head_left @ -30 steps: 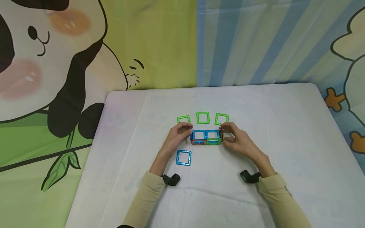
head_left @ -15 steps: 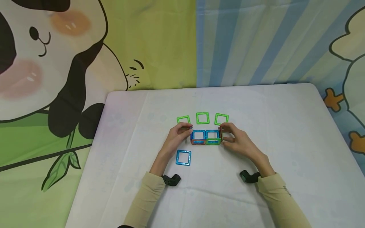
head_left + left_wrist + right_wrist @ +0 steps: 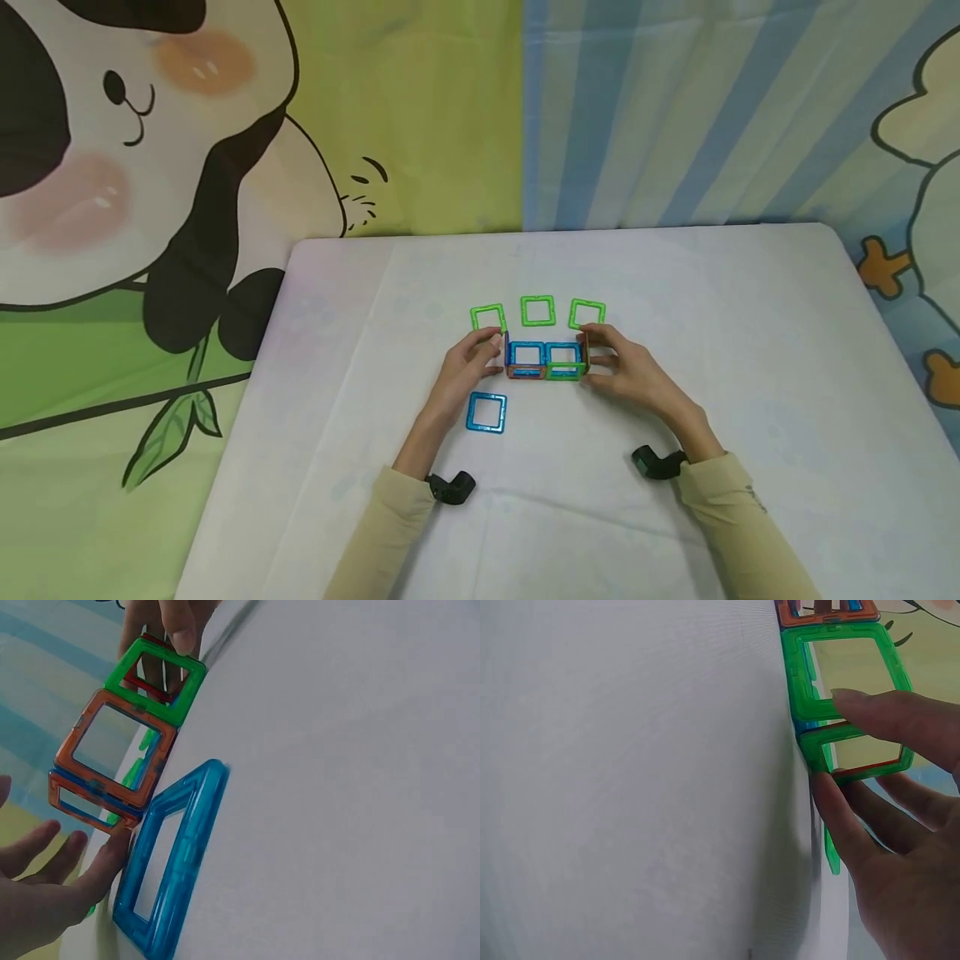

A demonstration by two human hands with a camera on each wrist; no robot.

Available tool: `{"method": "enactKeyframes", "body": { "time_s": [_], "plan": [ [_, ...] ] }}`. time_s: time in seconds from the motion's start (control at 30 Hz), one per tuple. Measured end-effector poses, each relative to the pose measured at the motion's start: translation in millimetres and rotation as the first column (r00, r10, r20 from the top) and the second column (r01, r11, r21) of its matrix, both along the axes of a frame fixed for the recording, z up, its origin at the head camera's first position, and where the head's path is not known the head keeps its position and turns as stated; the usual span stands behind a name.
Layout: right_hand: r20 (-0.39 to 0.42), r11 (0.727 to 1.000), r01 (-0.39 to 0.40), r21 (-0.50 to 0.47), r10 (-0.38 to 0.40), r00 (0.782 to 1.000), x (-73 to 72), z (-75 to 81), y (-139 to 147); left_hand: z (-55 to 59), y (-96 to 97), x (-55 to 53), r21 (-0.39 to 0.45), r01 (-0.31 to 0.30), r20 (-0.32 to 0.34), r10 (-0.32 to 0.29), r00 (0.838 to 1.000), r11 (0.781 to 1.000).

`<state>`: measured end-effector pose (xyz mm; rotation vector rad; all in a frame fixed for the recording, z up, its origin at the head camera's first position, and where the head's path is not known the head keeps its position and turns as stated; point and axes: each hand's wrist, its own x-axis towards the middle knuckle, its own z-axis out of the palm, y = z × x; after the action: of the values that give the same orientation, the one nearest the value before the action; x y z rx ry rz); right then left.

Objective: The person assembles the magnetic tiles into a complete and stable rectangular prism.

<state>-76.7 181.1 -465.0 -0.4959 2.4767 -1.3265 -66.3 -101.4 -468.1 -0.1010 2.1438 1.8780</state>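
Note:
A box of square magnetic tiles stands mid-table, its green front tile (image 3: 564, 364) beside an orange front tile (image 3: 91, 774). Blue tiles form its back; an upright tile closes each end. My left hand (image 3: 462, 367) is spread at the left end; in the left wrist view one fingertip meets the lower corner of the end tile (image 3: 90, 818). With thumb at the front edge and fingers against the outer side, my right hand (image 3: 626, 367) grips the right end tile (image 3: 862, 774). A loose blue tile (image 3: 471, 412) lies in front of the left hand.
Behind the box, three loose green tiles lie in a row: left tile (image 3: 488, 307), middle tile (image 3: 537, 323) and right tile (image 3: 588, 302). A white cloth (image 3: 712, 317) covers the table, and a printed curtain (image 3: 420, 125) hangs behind its far edge.
My left fingers have loosened from the left end tile and drawn slightly left, so that upright tile now shows. The right hand keeps its place. The head view has shifted a little.

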Motion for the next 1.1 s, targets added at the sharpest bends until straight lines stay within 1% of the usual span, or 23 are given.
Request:
{"method": "enactKeyframes", "body": {
  "time_s": [0.17,0.27,0.4,0.5,0.6,0.77,0.87,0.97,1.1],
  "plan": [
    [0.023,1.000,0.008,-0.004,-0.008,1.000,-0.6,-2.7,1.9,3.4,5.2,7.6,-0.016,-0.006,0.008,0.006,1.000,1.000],
    [0.034,1.000,0.010,0.000,-0.010,0.999,-0.5,-3.7,2.4,3.7,7.0,10.5,-0.006,-0.012,0.006,0.012,1.000,1.000],
    [0.048,1.000,0.023,0.001,-0.023,0.999,0.5,-2.4,2.3,3.1,8.8,11.7,0.015,0.007,-0.013,-0.007,1.000,1.000],
    [0.046,0.999,0.025,0.021,-0.026,0.999,2.2,-0.8,2.2,2.2,9.9,10.9,0.019,0.015,-0.031,-0.015,0.999,1.000],
    [0.033,0.999,0.021,0.044,-0.022,0.999,5.1,0.2,2.7,1.9,10.9,10.1,0.011,0.008,-0.034,-0.008,0.999,1.000],
    [0.016,0.999,0.007,0.047,-0.008,1.000,11.8,1.2,4.2,2.8,12.5,8.0,-0.040,-0.007,-0.057,0.005,0.998,0.999],
    [0.012,0.999,-0.012,0.036,0.012,1.000,16.4,0.9,4.5,2.7,13.5,5.9,-0.075,-0.023,-0.075,0.017,0.997,0.997],
    [-0.006,0.998,-0.040,0.040,0.041,0.999,21.5,1.4,3.7,1.7,14.5,2.5,-0.100,-0.037,-0.075,0.030,0.997,0.994],
    [-0.056,0.995,-0.076,0.072,0.080,0.995,28.8,0.6,1.3,0.8,16.4,-2.1,-0.110,-0.048,-0.064,0.041,0.997,0.993]
  ]
}}
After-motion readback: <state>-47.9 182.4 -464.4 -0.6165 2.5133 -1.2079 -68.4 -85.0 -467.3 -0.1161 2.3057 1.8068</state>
